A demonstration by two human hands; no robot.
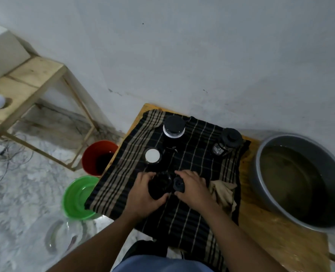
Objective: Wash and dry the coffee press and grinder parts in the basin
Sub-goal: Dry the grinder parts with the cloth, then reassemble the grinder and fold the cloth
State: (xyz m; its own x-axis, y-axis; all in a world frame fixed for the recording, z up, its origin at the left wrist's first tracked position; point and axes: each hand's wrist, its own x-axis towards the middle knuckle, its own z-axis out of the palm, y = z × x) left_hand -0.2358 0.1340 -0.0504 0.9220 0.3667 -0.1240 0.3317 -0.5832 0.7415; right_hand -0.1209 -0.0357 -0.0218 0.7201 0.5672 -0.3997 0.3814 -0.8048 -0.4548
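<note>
My left hand (143, 193) grips a black cylindrical grinder part (159, 185) over the striped cloth (182, 218). My right hand (192, 187) holds a smaller black cap-like part (178, 184) right beside it. Farther back on the cloth stand a tall black canister (174, 132), a small jar with a white lid (152, 155) and the glass coffee press (226, 143). The grey metal basin (261, 173) with murky water sits at the right on the wooden table (280, 242).
A beige rag (224, 193) lies crumpled by my right wrist. On the wet floor to the left stand a red bucket (90, 154) and a green bowl (72, 193). A wooden shelf frame (35, 81) is at the far left, and the wall stands close behind.
</note>
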